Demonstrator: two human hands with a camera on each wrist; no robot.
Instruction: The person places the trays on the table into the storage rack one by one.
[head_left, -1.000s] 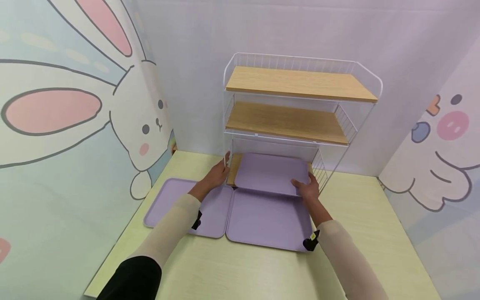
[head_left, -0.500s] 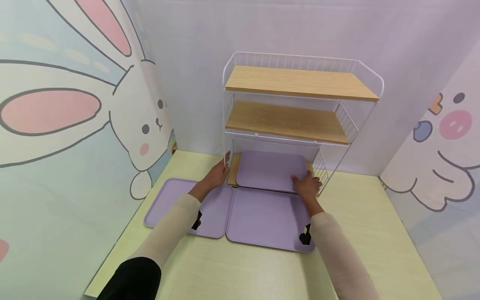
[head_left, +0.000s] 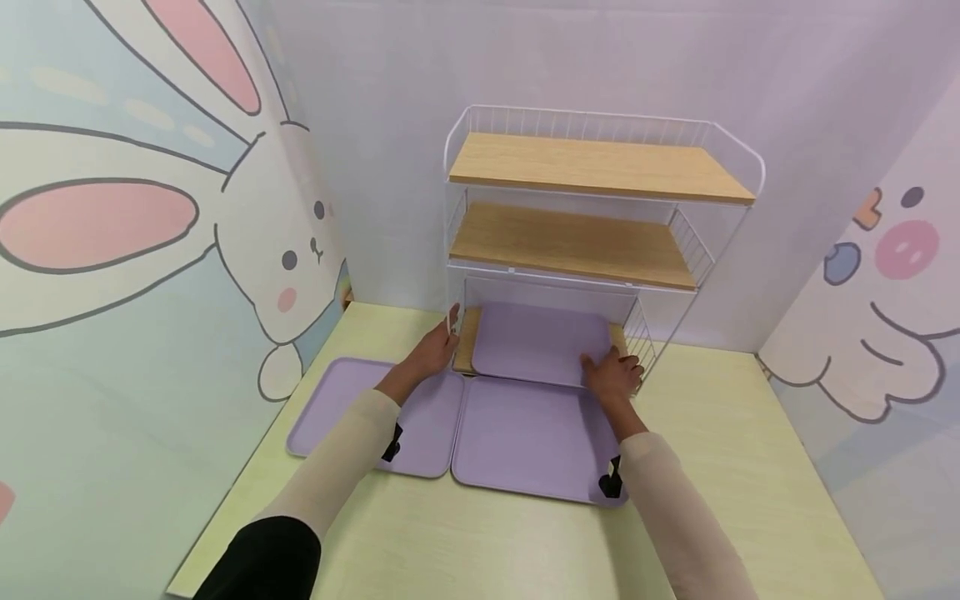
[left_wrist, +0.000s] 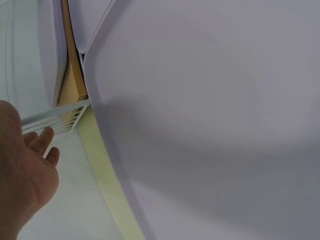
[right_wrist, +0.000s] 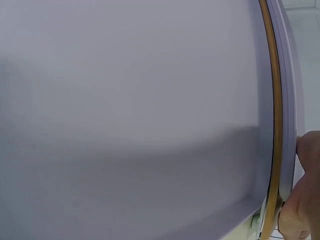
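A lilac tray [head_left: 540, 342] lies on the wooden bottom board of a white wire rack [head_left: 577, 277], nearly flush with the board's front edge. My right hand [head_left: 611, 375] holds its front right corner, thumb over the rim and the other fingers bent beside the rack's wire side. In the right wrist view, layered rims [right_wrist: 288, 125] show along the tray's edge above the board. My left hand [head_left: 432, 346] grips the rack's left front side, the wire passing between thumb and fingers [left_wrist: 42, 142]. A second lilac tray [head_left: 536, 437] lies flat on the table before the rack.
Another lilac tray [head_left: 427, 429] lies left of it, partly under my left forearm. The rack's middle board [head_left: 570, 242] and top board [head_left: 592, 162] stand above. Pale table [head_left: 735, 467] extends right, with cartoon-printed walls [head_left: 150, 400] around it.
The tray in my right hand has moved back and slightly left, settling onto the bottom board. My right hand has shifted with it to the corner. My left hand stays on the rack.
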